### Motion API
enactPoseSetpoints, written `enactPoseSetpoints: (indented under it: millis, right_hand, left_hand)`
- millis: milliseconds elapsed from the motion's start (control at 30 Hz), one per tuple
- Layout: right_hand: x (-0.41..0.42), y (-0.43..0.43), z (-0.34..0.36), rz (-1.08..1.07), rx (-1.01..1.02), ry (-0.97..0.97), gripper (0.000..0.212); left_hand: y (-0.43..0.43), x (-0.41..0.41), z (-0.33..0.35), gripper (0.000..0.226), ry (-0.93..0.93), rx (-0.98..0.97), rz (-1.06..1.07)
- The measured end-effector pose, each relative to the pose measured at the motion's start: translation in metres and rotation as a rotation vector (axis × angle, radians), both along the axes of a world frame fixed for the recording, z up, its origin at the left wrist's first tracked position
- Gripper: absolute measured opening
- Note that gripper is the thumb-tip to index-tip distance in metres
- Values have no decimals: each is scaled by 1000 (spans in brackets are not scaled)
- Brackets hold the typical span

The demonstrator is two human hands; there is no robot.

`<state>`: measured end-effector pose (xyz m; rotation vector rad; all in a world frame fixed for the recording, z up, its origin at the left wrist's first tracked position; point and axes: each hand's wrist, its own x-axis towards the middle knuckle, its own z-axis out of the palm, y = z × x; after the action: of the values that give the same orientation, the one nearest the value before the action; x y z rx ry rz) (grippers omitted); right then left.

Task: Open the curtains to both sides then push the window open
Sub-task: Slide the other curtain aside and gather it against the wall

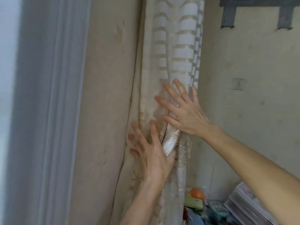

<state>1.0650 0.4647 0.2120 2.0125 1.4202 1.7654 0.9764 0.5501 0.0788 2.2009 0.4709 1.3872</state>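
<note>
A beige curtain (110,95) hangs bunched toward the right wall, with a sheer white striped curtain (183,46) gathered beside it. My left hand (151,151) lies flat against the bunched folds, fingers spread, thumb pressing a white fold. My right hand (183,109) is higher, palm on the gathered sheer fabric, fingers spread against it. The window (9,95) shows as a bright blurred strip at the far left, next to a pale frame (53,111).
The right wall (251,127) carries a socket (238,84) and a dark bracket (253,12) near the top. Clutter and stacked plastic drawers (243,207) sit at the bottom right, below my right forearm.
</note>
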Motion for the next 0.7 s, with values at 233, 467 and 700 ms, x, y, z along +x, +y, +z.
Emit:
enactPoseSetpoints:
  millis: [233, 467, 700]
  right_hand:
    - [-13, 10, 14, 97, -71, -8, 67]
    - [23, 28, 18, 223, -127, -43, 65]
    - [80, 53, 18, 238, -64, -49, 64]
  left_hand:
    - [-1, 6, 5, 140, 28, -114, -141]
    - [-4, 50, 12, 124, 138, -71, 35]
    - [19, 115, 10, 81, 162, 86, 244]
